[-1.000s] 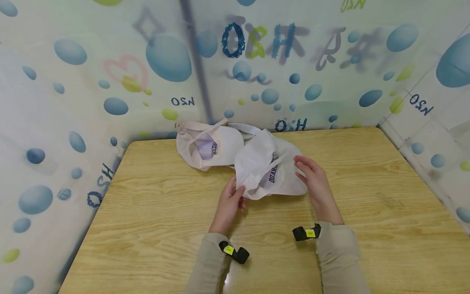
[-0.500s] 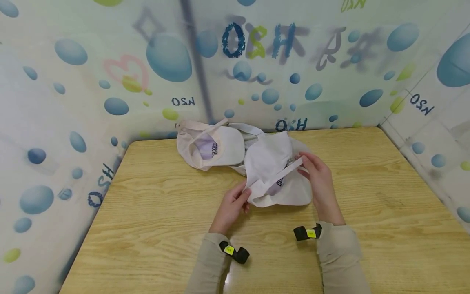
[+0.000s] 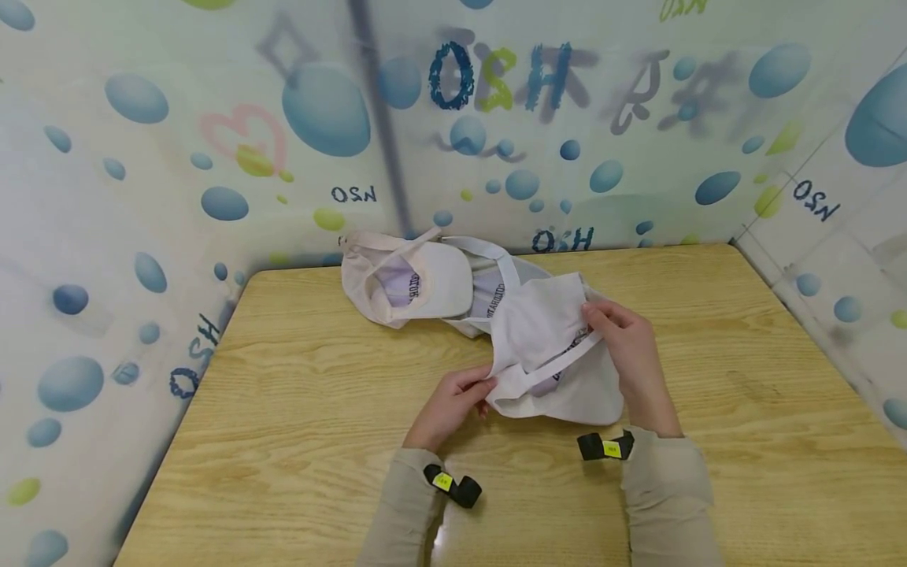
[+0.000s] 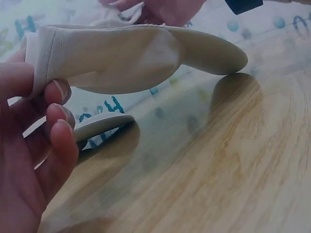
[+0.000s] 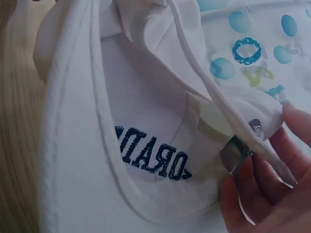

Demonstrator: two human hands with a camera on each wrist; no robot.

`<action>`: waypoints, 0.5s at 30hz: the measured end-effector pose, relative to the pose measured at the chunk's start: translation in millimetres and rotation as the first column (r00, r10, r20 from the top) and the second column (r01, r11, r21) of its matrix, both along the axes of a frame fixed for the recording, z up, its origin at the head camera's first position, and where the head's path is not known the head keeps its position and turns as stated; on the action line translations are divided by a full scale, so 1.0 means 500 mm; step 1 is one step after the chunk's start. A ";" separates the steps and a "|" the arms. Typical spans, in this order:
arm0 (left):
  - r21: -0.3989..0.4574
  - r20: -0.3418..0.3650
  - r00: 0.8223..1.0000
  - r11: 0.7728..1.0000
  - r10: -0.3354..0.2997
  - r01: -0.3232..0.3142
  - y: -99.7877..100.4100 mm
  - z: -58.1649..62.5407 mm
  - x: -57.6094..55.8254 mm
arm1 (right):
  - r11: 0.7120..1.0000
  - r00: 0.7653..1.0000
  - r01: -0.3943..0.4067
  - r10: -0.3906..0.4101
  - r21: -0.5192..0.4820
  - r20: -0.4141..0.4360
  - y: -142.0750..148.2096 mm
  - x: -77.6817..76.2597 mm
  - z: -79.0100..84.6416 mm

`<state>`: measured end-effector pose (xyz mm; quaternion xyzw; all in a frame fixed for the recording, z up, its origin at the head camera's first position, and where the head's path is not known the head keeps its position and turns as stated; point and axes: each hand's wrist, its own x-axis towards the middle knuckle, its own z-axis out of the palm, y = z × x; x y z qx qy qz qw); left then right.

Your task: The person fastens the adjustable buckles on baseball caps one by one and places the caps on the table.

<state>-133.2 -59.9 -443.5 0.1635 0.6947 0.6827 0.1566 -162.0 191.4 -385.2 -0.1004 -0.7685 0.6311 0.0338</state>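
Observation:
A white baseball cap (image 3: 542, 315) is held between both hands over the table, its inside and dark lettering partly showing. My left hand (image 3: 453, 402) pinches the cap's edge on the left; in the left wrist view the thumb and fingers of the left hand (image 4: 36, 126) grip its rim. On the other side, my right hand (image 3: 631, 354) holds the cap's back edge and strap. In the right wrist view, a metal buckle (image 5: 235, 153) lies against the fingers of the right hand (image 5: 272, 189). The brim (image 4: 214, 53) slopes down close to the tabletop.
Behind the held cap, a second white cap (image 3: 489, 291) lies partly covered on the wooden table (image 3: 298, 409). A third pale cap (image 3: 449, 279) overlaps it at the left. A patterned wall (image 3: 510, 189) stands right at the table's back edge.
The held cap has shifted right and toward me, uncovering the lettering of the cap behind. My right hand, earlier loose beside the cap, now grips its strap side. My left hand keeps its pinch.

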 end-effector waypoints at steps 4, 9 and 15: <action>0.000 -0.013 1.000 1.000 0.000 0.000 0.000 -0.002 -0.002 | 0.999 0.999 0.035 -0.036 -0.025 -0.027 -0.005 -0.001 -0.001; 0.008 -0.027 1.000 1.000 0.014 -0.014 0.001 -0.001 -0.005 | 0.995 0.989 0.047 -0.059 -0.092 -0.138 -0.013 0.002 0.008; 0.027 -0.019 0.997 0.997 0.068 -0.068 0.002 0.000 -0.007 | 0.978 0.956 0.019 -0.078 -0.207 -0.282 -0.019 0.014 0.022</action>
